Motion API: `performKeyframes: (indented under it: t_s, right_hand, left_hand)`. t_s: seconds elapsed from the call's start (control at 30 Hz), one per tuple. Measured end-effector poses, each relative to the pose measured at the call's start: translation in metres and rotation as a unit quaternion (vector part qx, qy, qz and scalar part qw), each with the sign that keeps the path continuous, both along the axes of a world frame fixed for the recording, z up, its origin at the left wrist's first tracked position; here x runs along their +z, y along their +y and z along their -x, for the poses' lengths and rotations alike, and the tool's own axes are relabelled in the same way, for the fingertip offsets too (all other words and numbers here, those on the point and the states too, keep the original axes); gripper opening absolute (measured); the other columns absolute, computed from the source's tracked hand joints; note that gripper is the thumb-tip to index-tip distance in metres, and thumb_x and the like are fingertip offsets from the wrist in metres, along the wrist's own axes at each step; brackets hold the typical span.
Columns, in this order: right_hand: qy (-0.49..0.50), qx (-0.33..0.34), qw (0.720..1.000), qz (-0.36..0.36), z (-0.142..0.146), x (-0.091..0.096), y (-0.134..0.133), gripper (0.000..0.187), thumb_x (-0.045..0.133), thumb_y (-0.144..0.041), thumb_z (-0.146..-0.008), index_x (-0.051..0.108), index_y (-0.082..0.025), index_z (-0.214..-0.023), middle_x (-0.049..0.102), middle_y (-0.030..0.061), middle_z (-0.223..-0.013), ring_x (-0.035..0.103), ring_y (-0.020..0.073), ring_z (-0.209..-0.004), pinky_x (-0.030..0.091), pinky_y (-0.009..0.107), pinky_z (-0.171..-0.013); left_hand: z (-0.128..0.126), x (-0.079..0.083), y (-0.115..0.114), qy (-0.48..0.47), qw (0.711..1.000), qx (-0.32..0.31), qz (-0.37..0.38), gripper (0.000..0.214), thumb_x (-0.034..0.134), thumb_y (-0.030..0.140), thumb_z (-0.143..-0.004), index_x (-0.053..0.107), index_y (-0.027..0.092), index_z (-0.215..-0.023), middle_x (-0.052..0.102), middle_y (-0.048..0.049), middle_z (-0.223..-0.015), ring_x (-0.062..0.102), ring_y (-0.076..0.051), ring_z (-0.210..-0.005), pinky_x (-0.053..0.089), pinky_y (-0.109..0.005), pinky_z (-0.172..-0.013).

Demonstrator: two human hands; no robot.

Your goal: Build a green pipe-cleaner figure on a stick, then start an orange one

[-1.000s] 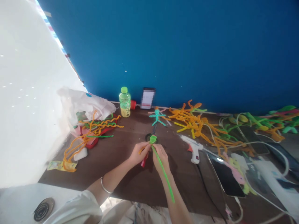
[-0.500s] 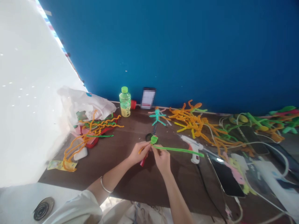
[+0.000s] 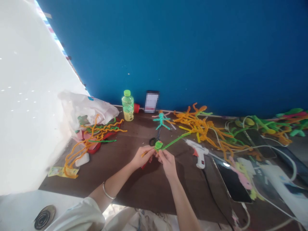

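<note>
Both my hands meet over the dark wooden table [image 3: 115, 179], holding a green pipe cleaner bundle [image 3: 158, 145]. My left hand [image 3: 144, 157] is shut on its near side, with an orange stub [image 3: 144, 154] and a red piece [image 3: 143, 166] showing by the fingers. My right hand [image 3: 167, 163] pinches the green knot from the other side. A long green pipe cleaner stem [image 3: 173, 142] runs from the knot toward the back right. Just behind my hands lie black-handled scissors [image 3: 153, 141].
A teal pipe cleaner figure [image 3: 161, 121] lies behind the scissors. To the right are a white glue gun [image 3: 198, 153], an orange pipe cleaner heap [image 3: 199, 126] and a phone [image 3: 231, 181]. A plastic bag [image 3: 84, 110] and a green-capped bottle [image 3: 127, 105] stand at back left.
The long green stem has swung round, from pointing down toward me, to the right, and now to the back right. My hands stay together around the knot.
</note>
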State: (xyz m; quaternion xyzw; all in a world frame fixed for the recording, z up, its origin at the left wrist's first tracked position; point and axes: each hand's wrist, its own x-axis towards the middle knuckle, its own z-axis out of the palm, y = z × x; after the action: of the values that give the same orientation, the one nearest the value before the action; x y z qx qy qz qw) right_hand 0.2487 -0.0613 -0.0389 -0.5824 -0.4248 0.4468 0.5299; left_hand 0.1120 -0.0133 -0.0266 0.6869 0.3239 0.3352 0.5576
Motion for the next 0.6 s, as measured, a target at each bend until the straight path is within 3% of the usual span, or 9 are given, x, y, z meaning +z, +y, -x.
performKeyframes:
  t_s: [0.07, 0.2, 0.3, 0.6]
  right_hand:
    - [-0.034, -0.006, 0.999, -0.005, 0.000, 0.000, -0.001, 0.036, 0.050, -0.047, -0.078, 0.050, -0.017, -0.058, 0.045, -0.0028, -0.051, 0.035, 0.0084, -0.045, 0.028, 0.021, -0.043]
    - [-0.108, -0.029, 0.994, -0.013, 0.001, 0.001, -0.002, 0.034, 0.049, -0.043, -0.079, 0.051, -0.016, -0.058, 0.050, -0.0012, -0.055, 0.041, 0.0098, -0.049, 0.031, 0.020, -0.046]
    - [-0.110, -0.034, 0.993, -0.010, 0.001, 0.001, -0.002, 0.034, 0.049, -0.042, -0.080, 0.052, -0.016, -0.058, 0.051, -0.0013, -0.054, 0.042, 0.0097, -0.049, 0.031, 0.020, -0.046]
    - [0.133, -0.018, 0.991, 0.025, 0.002, -0.006, 0.002, 0.033, 0.060, -0.042, -0.072, 0.049, -0.015, -0.057, 0.041, -0.0053, -0.047, 0.028, 0.0032, -0.038, 0.020, 0.018, -0.037]
  left_hand:
    - [0.000, -0.002, 0.002, 0.005, 1.000, 0.005, 0.005, 0.040, 0.039, 0.043, -0.084, 0.064, 0.013, -0.076, 0.050, 0.0006, -0.050, 0.049, -0.008, -0.046, 0.042, -0.020, -0.053]
    - [-0.002, -0.007, 0.003, -0.013, 0.995, 0.048, 0.090, 0.035, 0.051, 0.044, -0.077, 0.064, 0.011, -0.079, 0.057, -0.0012, -0.056, 0.054, -0.010, -0.048, 0.044, -0.021, -0.052]
    - [-0.004, -0.009, 0.002, -0.042, 0.990, 0.063, 0.123, 0.034, 0.056, 0.043, -0.073, 0.063, 0.011, -0.079, 0.059, -0.0017, -0.056, 0.056, -0.011, -0.049, 0.045, -0.023, -0.054]
    - [-0.003, -0.015, 0.004, -0.042, 0.992, 0.048, 0.112, 0.032, 0.056, 0.041, -0.074, 0.063, 0.011, -0.080, 0.060, -0.0020, -0.059, 0.056, -0.010, -0.052, 0.045, -0.022, -0.055]
